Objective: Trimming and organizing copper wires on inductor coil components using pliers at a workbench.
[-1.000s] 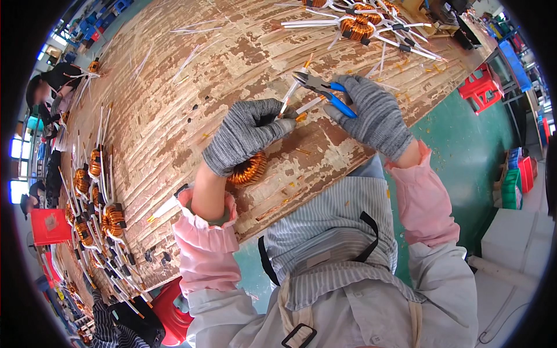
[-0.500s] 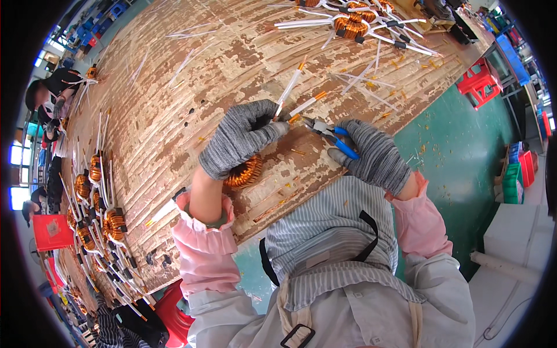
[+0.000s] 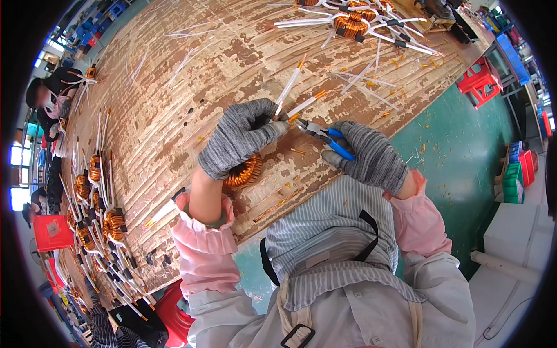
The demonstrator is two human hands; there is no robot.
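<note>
My left hand point(image 3: 241, 136), in a grey knit glove, pinches the white-sleeved wire leads point(image 3: 306, 104) of a copper-wound ring coil point(image 3: 246, 172). Bare copper-coloured ends stick out of the sleeves. The coil rests on the table under my left wrist, partly hidden by it. Gloved the same way, my right hand point(image 3: 371, 155) grips small pliers point(image 3: 331, 137) with blue handles. The pliers' jaws meet a short copper end beside my left fingertips; whether they are closed on it is too small to tell.
Finished-looking coils with white leads point(image 3: 115, 223) lie in a heap on the left, and more coils point(image 3: 350, 26) at the far right. Wire scraps point(image 3: 371, 87) litter the worn wooden table point(image 3: 232, 64). A red stool point(image 3: 480, 83) stands beyond the right edge. Another person point(image 3: 55, 101) works at the far left.
My right hand and the pliers have shifted slightly left, bringing the jaws closer to my left fingertips. My left hand has barely moved. The person at the far left has moved a little.
</note>
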